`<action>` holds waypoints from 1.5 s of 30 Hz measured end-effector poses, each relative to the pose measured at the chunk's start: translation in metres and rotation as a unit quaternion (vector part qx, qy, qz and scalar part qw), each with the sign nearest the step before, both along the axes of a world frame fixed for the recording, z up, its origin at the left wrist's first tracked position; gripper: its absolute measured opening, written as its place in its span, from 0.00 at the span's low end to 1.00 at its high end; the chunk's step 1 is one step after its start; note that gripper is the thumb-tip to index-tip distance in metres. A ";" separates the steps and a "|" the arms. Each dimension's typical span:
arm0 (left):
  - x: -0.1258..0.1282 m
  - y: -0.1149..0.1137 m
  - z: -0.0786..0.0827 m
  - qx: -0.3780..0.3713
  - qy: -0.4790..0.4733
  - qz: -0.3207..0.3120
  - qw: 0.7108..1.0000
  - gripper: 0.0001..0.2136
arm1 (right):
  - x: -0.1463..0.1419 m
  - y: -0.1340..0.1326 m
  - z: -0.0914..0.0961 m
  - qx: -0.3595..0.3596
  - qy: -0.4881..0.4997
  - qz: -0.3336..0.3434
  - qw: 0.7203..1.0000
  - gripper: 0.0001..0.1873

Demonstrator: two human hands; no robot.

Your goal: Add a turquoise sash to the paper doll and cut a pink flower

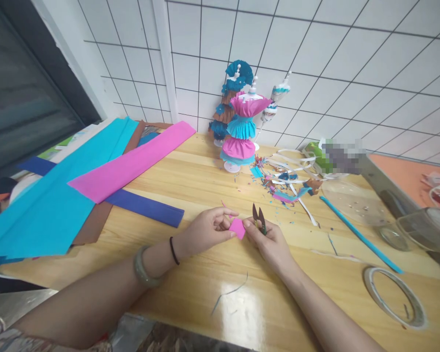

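A small piece of pink paper (237, 228) is pinched between both hands over the middle of the table. My left hand (210, 227) grips its left side between thumb and fingers. At its right edge, the thumb and forefinger of my right hand (269, 239) also touch the paper. The same right hand holds a small pair of scissors (258, 218), its dark blades pointing up and away from the paper; most of the handle is hidden in the palm.
Crepe paper sheets in turquoise (58, 190), pink (139, 161) and dark blue (150, 205) overlap at the left. Miniature dress forms with paper ruffles (242, 129) stand by the tiled wall. Paper scraps (278, 181), a turquoise strip (359, 234) and a tape roll (368, 281) lie at right.
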State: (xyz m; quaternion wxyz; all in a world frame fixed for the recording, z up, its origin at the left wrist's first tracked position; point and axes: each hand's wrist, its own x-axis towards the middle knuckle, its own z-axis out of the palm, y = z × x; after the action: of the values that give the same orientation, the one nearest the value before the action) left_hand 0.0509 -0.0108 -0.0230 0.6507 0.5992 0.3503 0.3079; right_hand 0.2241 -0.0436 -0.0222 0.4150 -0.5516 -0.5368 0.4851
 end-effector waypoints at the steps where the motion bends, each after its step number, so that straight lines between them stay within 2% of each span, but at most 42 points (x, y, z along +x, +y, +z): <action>1: 0.000 0.000 0.000 -0.002 -0.002 -0.005 1.000 0.20 | 0.001 0.000 -0.001 0.003 0.002 -0.008 1.000 0.20; 7: 0.000 0.000 0.002 -0.023 -0.018 -0.031 0.999 0.25 | 0.008 0.002 0.000 0.016 -0.017 -0.024 0.999 0.18; 10: 0.000 0.001 0.003 -0.046 -0.043 -0.038 0.997 0.27 | 0.006 0.000 0.006 0.041 -0.044 0.006 0.998 0.16; 13: -0.001 0.002 0.002 -0.053 -0.046 -0.055 0.996 0.24 | 0.002 -0.003 0.009 0.052 -0.059 0.056 0.995 0.15; 16: -0.003 0.003 0.000 -0.038 -0.038 -0.061 0.997 0.21 | 0.001 -0.003 0.007 0.042 -0.063 0.065 0.995 0.16; 20: -0.002 0.005 0.000 -0.039 -0.032 -0.012 0.999 0.19 | 0.002 -0.003 0.005 0.028 -0.059 0.045 0.997 0.18; 23: -0.001 0.007 0.000 -0.046 -0.051 0.029 0.997 0.20 | 0.000 -0.003 0.006 0.038 -0.051 0.061 0.996 0.17; 26: -0.001 0.008 0.000 -0.051 -0.059 0.042 0.996 0.21 | -0.003 -0.004 0.007 0.040 -0.047 0.079 0.995 0.14; 28: -0.002 0.008 0.000 -0.047 -0.049 0.042 0.997 0.20 | -0.004 -0.003 0.006 0.039 -0.053 0.062 0.996 0.14; 33: -0.003 0.007 0.002 -0.043 -0.024 0.028 0.998 0.20 | -0.002 -0.001 0.004 0.043 -0.073 0.017 0.996 0.15; 41: -0.002 0.005 0.000 -0.090 -0.057 -0.044 0.993 0.16 | -0.003 -0.003 0.006 0.053 -0.077 0.016 0.996 0.14; 45: -0.002 0.005 0.002 -0.089 -0.039 -0.027 0.995 0.12 | -0.002 -0.003 0.005 0.056 -0.067 0.038 0.995 0.13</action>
State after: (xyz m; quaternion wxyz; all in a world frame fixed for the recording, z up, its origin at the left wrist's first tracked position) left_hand 0.0488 -0.0062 -0.0207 0.7226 0.5359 0.3340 0.2812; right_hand 0.2219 -0.0469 -0.0175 0.3894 -0.5377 -0.6108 0.4315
